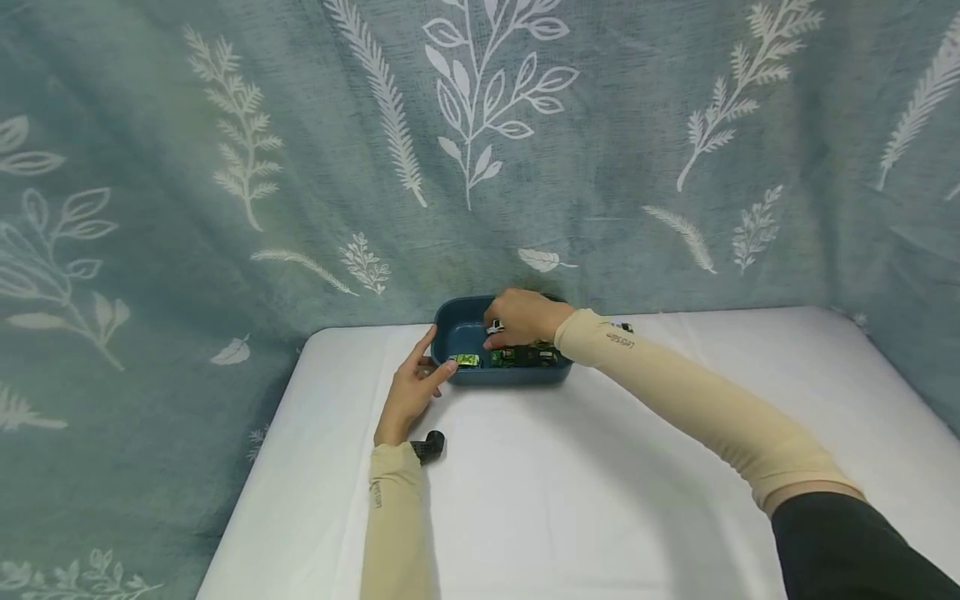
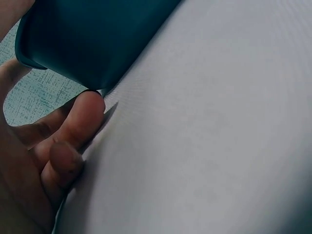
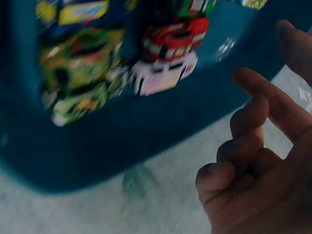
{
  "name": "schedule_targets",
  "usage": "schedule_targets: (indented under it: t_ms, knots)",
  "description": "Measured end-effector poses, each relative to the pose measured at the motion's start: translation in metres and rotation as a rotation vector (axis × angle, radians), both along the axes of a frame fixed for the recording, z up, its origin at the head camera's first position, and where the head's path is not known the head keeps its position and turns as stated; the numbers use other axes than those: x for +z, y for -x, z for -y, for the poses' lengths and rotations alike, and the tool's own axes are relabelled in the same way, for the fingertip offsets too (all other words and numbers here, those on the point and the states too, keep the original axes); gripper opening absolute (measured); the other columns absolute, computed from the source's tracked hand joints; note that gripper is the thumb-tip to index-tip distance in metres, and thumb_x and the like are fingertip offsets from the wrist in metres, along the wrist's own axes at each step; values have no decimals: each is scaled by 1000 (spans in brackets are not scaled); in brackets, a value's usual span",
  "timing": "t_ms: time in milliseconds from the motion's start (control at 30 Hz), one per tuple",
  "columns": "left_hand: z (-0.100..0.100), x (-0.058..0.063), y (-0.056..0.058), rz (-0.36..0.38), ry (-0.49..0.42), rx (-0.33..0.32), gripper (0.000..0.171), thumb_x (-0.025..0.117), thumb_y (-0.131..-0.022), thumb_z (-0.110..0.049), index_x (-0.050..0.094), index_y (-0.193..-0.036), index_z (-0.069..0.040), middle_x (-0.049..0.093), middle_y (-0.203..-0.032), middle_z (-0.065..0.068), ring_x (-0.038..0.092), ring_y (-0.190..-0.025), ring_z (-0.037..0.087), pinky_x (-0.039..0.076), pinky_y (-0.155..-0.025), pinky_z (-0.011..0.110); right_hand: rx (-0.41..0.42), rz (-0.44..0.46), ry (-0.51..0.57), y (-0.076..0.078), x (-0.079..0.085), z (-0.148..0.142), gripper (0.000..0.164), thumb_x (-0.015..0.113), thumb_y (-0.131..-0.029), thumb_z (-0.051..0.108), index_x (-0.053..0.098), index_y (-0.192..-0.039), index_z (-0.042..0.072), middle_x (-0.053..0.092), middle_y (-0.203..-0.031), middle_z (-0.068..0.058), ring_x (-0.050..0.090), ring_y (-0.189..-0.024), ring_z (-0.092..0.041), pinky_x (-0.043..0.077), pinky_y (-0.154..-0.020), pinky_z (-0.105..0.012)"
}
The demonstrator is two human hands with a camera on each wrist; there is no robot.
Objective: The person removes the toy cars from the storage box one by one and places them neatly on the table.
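Note:
A dark blue plastic bin [image 1: 510,377] stands at the back of the table with several toy cars in it. My left hand [image 1: 408,390] grips its left end, thumb at the near rim and fingers along the outside wall. My right hand [image 1: 525,318] reaches into the bin from above; its thumb and index finger [image 3: 273,100] are apart with nothing between them. Close by lie a white toy car [image 3: 163,75] and a red toy car [image 3: 176,39]. A green toy car [image 1: 467,360] sits by the left thumb, and camouflage-patterned cars [image 3: 80,58] stand in a row.
A white cloth [image 1: 540,500] covers the table. A leaf-patterned curtain [image 1: 600,167] hangs right behind the bin. Behind the right forearm, a small dark and white object [image 1: 622,327] lies on the table. A black device [image 1: 429,447] is on the left wrist.

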State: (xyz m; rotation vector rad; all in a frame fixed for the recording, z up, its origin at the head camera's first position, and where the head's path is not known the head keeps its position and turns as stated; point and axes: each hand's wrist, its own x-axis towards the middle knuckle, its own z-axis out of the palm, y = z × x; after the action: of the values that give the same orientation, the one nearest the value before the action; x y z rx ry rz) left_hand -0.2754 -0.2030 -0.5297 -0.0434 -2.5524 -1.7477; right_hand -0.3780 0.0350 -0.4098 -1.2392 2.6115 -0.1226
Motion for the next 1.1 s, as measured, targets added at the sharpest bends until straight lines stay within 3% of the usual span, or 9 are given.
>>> schedule_targets:
  t_ms: [267,467,733,900,1100]
  knots:
    - [0,0,1,-5,-6,-25,78,77,-99,-40,35,-166,-42,64,-114,16,61,-66,20,54,-63,30,-30,50,-75,-3,-19,29,51,78,-98,42,72,-137,8,71,-137,-9,69,-123,-27,55,-107,-42]
    - [3,0,-3,-12,-3,-23,80,78,-98,-38,36,-166,-40,64,-117,17,61,-67,21,54,-63,31,-2,82,-125,0,-30,42,50,79,-97,39,73,-137,10,74,-132,-8,72,-115,-25,58,-102,-39]
    - [2,-6,-3,-14,-19,-25,79,77,-100,-36,36,-166,-38,64,-115,16,61,-65,21,53,-62,30,-4,112,-153,6,-34,47,51,82,-95,41,73,-135,11,74,-132,-9,74,-111,-24,59,-100,-40]
    - [0,-6,-1,-15,-20,-29,78,77,-100,-36,35,-166,-40,64,-116,17,62,-67,26,53,-62,32,17,104,-137,9,-38,46,46,83,-95,39,76,-131,11,75,-129,-8,74,-110,-23,60,-99,-39]
    - [3,-2,1,-29,-1,-10,78,77,-99,-40,36,-165,-43,65,-116,15,60,-64,18,52,-62,31,42,74,-87,9,-39,52,37,84,-95,31,79,-124,9,77,-124,-8,74,-112,-24,60,-98,-38]
